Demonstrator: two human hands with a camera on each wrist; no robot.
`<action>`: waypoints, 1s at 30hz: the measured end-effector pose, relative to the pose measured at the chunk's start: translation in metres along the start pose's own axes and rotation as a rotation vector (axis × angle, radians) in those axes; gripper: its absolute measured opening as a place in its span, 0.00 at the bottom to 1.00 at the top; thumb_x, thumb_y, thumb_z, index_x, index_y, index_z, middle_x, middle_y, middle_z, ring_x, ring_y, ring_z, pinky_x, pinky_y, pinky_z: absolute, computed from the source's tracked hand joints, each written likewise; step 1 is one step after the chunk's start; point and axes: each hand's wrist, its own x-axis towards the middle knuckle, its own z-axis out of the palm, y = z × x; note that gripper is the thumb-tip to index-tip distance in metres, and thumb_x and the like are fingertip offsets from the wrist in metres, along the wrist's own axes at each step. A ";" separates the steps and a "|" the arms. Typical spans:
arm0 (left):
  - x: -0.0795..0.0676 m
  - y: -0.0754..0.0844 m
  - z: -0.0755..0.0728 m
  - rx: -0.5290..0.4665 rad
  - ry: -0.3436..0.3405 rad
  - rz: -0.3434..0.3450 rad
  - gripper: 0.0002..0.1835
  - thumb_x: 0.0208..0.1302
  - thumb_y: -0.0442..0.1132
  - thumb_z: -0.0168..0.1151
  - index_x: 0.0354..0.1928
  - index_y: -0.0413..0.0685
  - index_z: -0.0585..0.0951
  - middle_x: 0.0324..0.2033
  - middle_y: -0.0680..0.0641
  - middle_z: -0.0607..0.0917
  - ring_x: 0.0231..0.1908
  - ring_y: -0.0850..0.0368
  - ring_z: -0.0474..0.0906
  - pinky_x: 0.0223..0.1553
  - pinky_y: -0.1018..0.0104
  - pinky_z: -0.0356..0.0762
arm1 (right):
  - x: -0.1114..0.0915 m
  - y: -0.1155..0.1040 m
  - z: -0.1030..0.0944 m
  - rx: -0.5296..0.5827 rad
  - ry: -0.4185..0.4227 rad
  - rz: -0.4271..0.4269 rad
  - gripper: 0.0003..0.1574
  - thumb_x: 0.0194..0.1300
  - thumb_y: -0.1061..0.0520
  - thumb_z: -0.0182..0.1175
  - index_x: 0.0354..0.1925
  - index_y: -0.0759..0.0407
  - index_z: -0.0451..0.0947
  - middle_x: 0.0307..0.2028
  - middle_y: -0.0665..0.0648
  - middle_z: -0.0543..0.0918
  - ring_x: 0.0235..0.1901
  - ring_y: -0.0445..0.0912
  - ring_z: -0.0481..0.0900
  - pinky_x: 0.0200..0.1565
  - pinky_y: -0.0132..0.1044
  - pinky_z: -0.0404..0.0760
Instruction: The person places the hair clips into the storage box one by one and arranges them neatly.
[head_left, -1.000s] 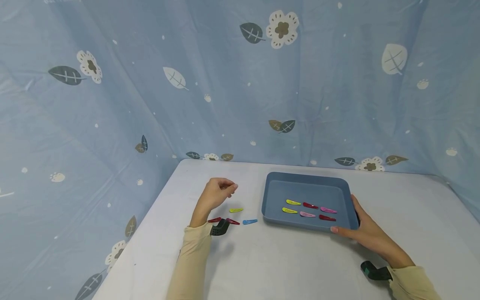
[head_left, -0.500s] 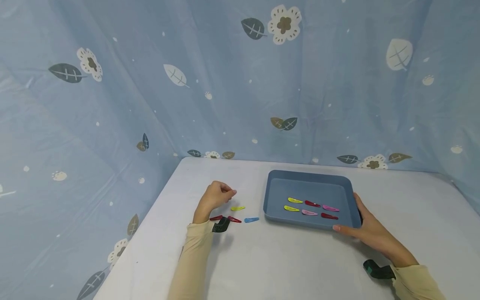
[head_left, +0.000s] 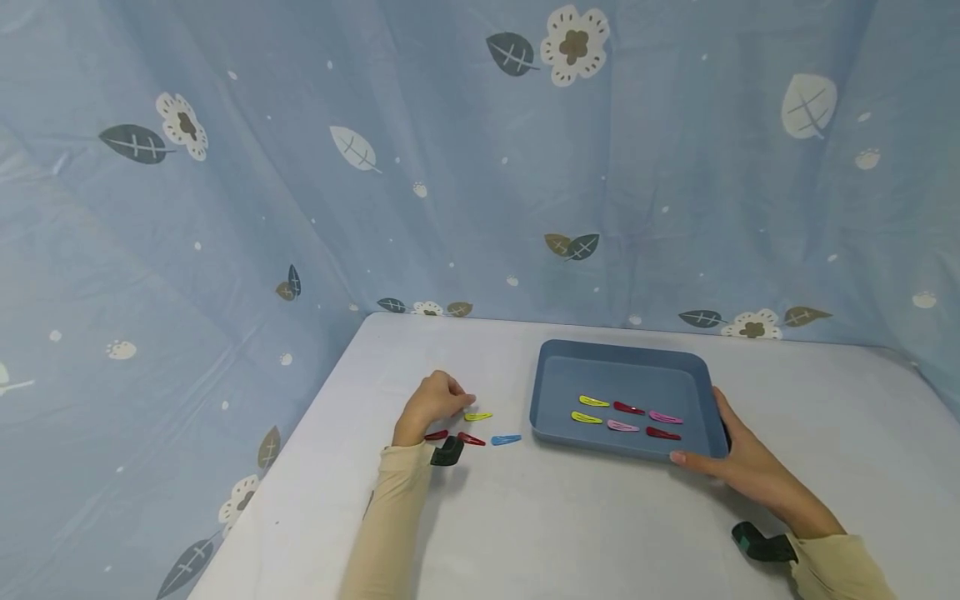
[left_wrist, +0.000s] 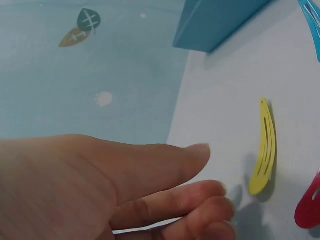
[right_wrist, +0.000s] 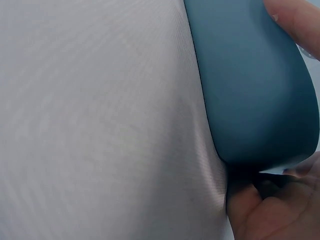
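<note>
My left hand [head_left: 433, 404] hovers at a yellow hair clip [head_left: 477, 416] on the white table. In the left wrist view a gap shows between thumb and fingers, and that yellow clip [left_wrist: 265, 150] lies just past the fingertips with nothing held. Close by are a blue clip [head_left: 506, 439] and two dark red clips, one [head_left: 472, 439] plainly seen and the other partly behind the wrist. My right hand [head_left: 750, 467] grips the near right corner of a blue tray [head_left: 622, 348], its thumb on the front rim and its fingers along the right side.
Inside the tray lie two short rows of clips: yellow ones [head_left: 587, 417], red ones [head_left: 663, 433], a pink one [head_left: 622, 426] and a magenta one [head_left: 665, 417]. A patterned blue curtain [head_left: 480, 167] stands behind and to the left of the table [head_left: 540, 533].
My left hand has come down and toward me, closer to the yellow hair clip. The right hand keeps its grip on the tray. The whole view has shifted slightly.
</note>
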 end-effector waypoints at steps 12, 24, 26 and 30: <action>-0.004 0.000 0.002 0.056 -0.049 -0.056 0.14 0.57 0.47 0.70 0.34 0.41 0.84 0.25 0.48 0.84 0.28 0.55 0.76 0.32 0.63 0.71 | 0.000 0.005 0.000 0.001 -0.014 0.007 0.75 0.59 0.36 0.65 0.71 0.39 0.11 0.74 0.74 0.29 0.69 0.79 0.40 0.52 0.77 0.59; -0.005 -0.002 0.007 0.081 -0.081 -0.031 0.10 0.53 0.43 0.73 0.26 0.44 0.84 0.23 0.49 0.83 0.24 0.56 0.75 0.27 0.66 0.71 | -0.001 0.003 0.000 0.006 -0.022 0.008 0.76 0.59 0.36 0.65 0.71 0.41 0.11 0.73 0.75 0.29 0.68 0.79 0.40 0.52 0.77 0.59; -0.005 -0.003 0.007 0.083 -0.090 -0.037 0.09 0.54 0.42 0.73 0.25 0.45 0.84 0.22 0.49 0.83 0.24 0.56 0.75 0.26 0.66 0.70 | -0.001 0.002 0.000 0.008 -0.025 0.010 0.76 0.59 0.36 0.65 0.71 0.41 0.11 0.73 0.75 0.29 0.68 0.79 0.40 0.52 0.77 0.59; -0.005 -0.002 0.006 0.074 -0.104 -0.020 0.09 0.53 0.42 0.73 0.25 0.45 0.84 0.21 0.49 0.83 0.23 0.56 0.77 0.26 0.65 0.71 | 0.001 0.002 -0.001 -0.004 -0.018 0.004 0.76 0.58 0.36 0.65 0.71 0.41 0.11 0.73 0.74 0.30 0.68 0.79 0.40 0.52 0.77 0.59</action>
